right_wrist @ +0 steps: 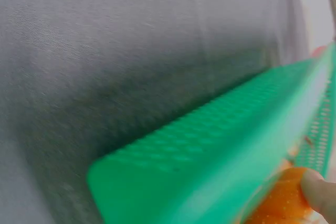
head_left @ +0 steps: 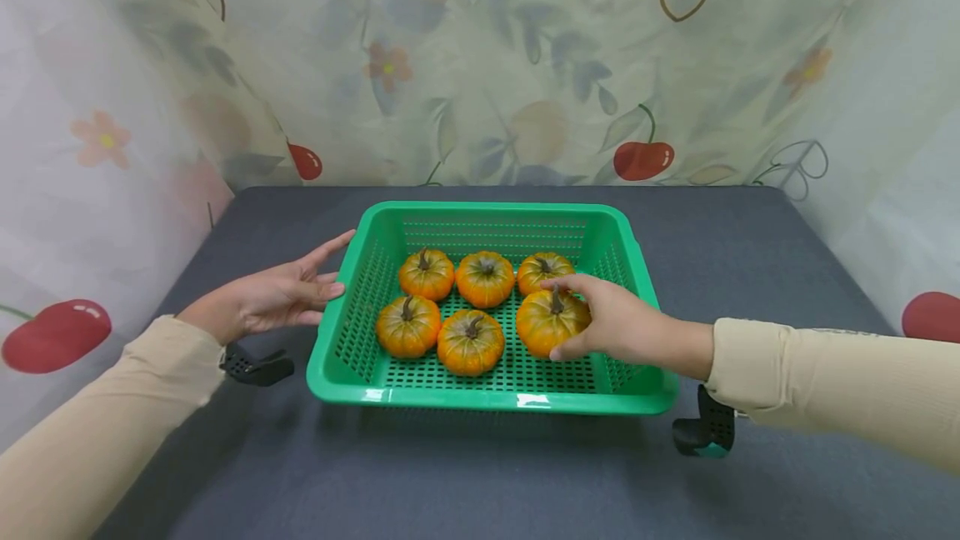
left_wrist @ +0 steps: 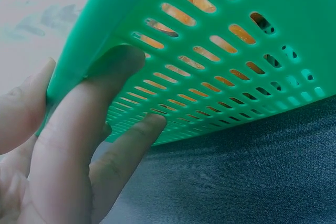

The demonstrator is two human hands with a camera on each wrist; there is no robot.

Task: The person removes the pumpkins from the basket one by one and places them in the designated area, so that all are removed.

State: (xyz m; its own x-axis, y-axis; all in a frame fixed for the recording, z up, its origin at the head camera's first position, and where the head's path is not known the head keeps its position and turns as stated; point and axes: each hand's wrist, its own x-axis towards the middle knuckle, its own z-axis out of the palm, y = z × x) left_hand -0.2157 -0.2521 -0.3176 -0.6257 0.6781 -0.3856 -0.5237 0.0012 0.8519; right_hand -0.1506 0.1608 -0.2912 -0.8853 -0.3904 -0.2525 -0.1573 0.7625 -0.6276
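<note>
Several small orange pumpkins, such as the one at the front left point(head_left: 408, 327), sit in a green plastic basket point(head_left: 480, 400). My right hand point(head_left: 618, 319) grips a pumpkin point(head_left: 546, 327) at the basket's right side, thumb at its front and fingers behind its stem. In the right wrist view, the thumb point(right_wrist: 318, 195) presses the orange skin of this pumpkin point(right_wrist: 283, 200), partly behind the rim. At the basket's left side, my left hand point(head_left: 281, 294) has its fingers extended. The left wrist view shows its fingertips against the slotted outer wall, just under the rim.
The basket stands on a dark grey table point(head_left: 480, 473). Pale curtains point(head_left: 480, 65) printed with flowers, cherries and hearts hang behind the table and along both sides. A black strap mount point(head_left: 705, 427) hangs below the right wrist, another point(head_left: 258, 367) below the left.
</note>
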